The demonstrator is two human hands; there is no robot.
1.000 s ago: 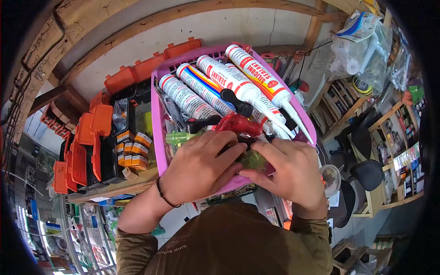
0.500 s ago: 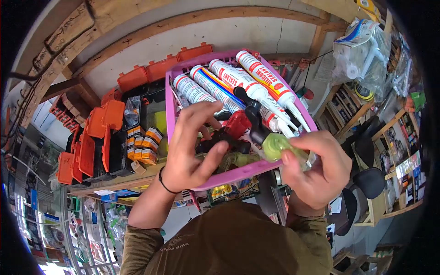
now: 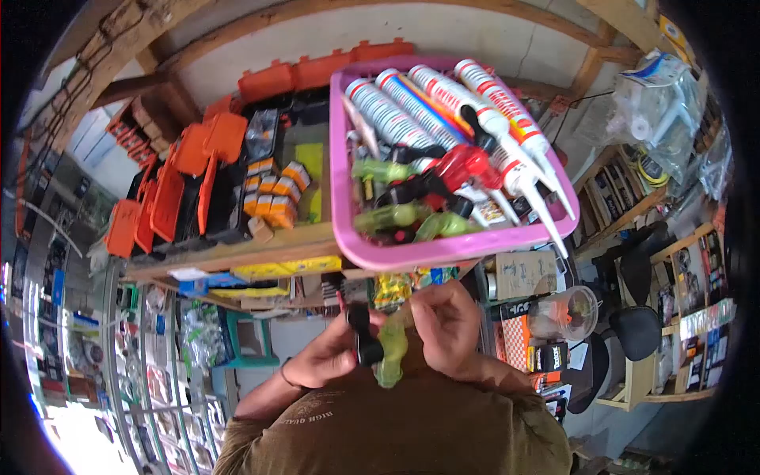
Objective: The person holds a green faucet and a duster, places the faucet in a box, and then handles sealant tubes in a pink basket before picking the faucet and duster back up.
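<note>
Close to the chest, my left hand grips a black curved handle joined to a translucent yellow-green part. My right hand is beside that part with its fingers bent together; whether they touch or hold anything small is not clear. Beyond both hands sits a pink basket. In it lie white sealant tubes with long nozzles, a red piece and several yellow-green parts with black handles.
Orange-lidded black bins and small orange-and-white boxes stand left of the basket on a wooden shelf. A clear plastic tub is at the right, near a black chair. Plastic bags hang at the upper right.
Both hands have moved from over the basket down toward the chest, bringing the black-handled yellow-green part along. It was in my right hand before; now my left hand grips its handle.
</note>
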